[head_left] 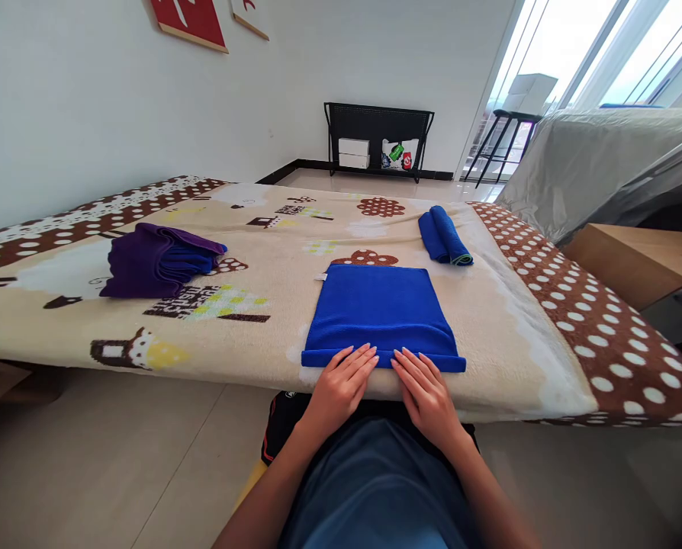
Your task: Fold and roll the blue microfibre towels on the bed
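A blue towel lies spread on the bed in front of me, its near edge turned into a narrow roll. A small white tag shows at its far left corner. My left hand rests on this rolled edge left of the middle, fingers stretched out and close together. Just to the right, my right hand lies on the same edge in a similar pose. Both thumbs are mostly hidden. Beyond the towel to the right is a rolled blue towel. Over on the left sits a pile of folded purple and blue towels.
A cream patterned blanket with brown dotted borders covers the bed. At the right stand a wooden box-like piece and plastic-covered furniture. A black rack is by the far wall, and a stool near the window.
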`<state>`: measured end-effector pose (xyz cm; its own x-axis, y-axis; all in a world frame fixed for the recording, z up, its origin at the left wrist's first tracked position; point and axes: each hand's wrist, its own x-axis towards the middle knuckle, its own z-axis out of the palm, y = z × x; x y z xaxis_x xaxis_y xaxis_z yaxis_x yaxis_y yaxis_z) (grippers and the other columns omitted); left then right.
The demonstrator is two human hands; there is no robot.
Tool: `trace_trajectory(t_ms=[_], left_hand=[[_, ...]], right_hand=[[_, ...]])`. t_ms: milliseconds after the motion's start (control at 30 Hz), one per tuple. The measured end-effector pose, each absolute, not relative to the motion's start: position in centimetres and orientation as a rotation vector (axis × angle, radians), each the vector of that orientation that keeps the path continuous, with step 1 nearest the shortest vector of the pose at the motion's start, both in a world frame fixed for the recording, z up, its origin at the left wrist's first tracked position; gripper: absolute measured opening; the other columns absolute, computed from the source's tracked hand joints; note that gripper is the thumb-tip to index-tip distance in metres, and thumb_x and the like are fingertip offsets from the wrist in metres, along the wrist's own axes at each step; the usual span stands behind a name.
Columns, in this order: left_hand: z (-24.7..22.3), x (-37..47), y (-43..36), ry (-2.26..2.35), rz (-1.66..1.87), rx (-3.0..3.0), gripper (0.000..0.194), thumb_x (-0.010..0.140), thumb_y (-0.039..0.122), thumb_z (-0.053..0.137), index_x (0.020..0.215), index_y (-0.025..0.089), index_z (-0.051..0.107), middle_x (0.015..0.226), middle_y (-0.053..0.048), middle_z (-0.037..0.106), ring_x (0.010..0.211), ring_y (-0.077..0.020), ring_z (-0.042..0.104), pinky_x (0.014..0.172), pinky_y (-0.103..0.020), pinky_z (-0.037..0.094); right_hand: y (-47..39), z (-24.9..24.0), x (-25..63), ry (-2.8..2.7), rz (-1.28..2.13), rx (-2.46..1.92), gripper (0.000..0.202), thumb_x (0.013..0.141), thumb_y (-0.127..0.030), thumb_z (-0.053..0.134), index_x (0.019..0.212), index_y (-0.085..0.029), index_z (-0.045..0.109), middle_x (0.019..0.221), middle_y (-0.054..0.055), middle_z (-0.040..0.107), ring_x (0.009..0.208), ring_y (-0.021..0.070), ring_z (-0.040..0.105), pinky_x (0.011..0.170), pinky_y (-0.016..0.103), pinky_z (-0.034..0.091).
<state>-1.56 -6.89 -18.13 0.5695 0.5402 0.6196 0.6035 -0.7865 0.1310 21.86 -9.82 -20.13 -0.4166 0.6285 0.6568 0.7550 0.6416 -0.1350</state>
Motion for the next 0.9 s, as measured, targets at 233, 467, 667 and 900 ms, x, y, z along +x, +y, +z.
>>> trace_trajectory(t_ms=[233,467,667,900], left_hand=[[-16.6,-7.2,-5.5,-1.037,-0.887,-2.788,0.043,0.099,0.009,0.048,0.138,0.022,0.055,0.141,-0.005,0.062,0.133,-0.0167,0.056,0.107,-0.037,0.044],[-16.1,-10.6,-5.1,-1.214,-0.876,-2.792,0.044,0.094,0.008,0.049,0.132,0.025,0.06,0.137,-0.003,0.065,0.132,-0.0192,0.056,0.105,-0.039,0.042],[-15.9,-11.3,-5.3,-1.376,-0.921,-2.628,0.037,0.09,0.012,0.054,0.119,0.028,0.07,0.124,-0.005,0.067,0.117,-0.0244,0.059,0.103,-0.044,0.039],[-15.8,-11.7,-5.5,-1.445,-1.097,-2.639,0.027,0.091,0.014,0.054,0.112,0.024,0.068,0.107,-0.002,0.069,0.102,-0.0197,0.06,0.098,-0.038,0.04]], right_hand=[[-9.6,-20.1,26.8,-2.018,-0.298,-1.203,0.047,0.094,-0.018,0.057,0.14,-0.026,0.056,0.138,0.003,0.061,0.133,0.0209,0.054,0.113,0.042,0.039],[-9.8,-19.9,30.9,-2.015,-0.31,-1.338,0.037,0.097,-0.029,0.056,0.133,-0.03,0.062,0.138,0.002,0.061,0.13,0.0221,0.056,0.109,0.043,0.034],[-9.4,-20.1,31.8,-1.947,-0.222,-1.373,0.029,0.097,-0.036,0.057,0.123,-0.03,0.068,0.135,0.002,0.062,0.126,0.0222,0.057,0.104,0.042,0.039],[-8.9,-20.2,31.4,-1.83,-0.178,-1.452,0.022,0.097,-0.039,0.057,0.111,-0.027,0.07,0.132,0.004,0.061,0.115,0.0218,0.057,0.099,0.041,0.04]])
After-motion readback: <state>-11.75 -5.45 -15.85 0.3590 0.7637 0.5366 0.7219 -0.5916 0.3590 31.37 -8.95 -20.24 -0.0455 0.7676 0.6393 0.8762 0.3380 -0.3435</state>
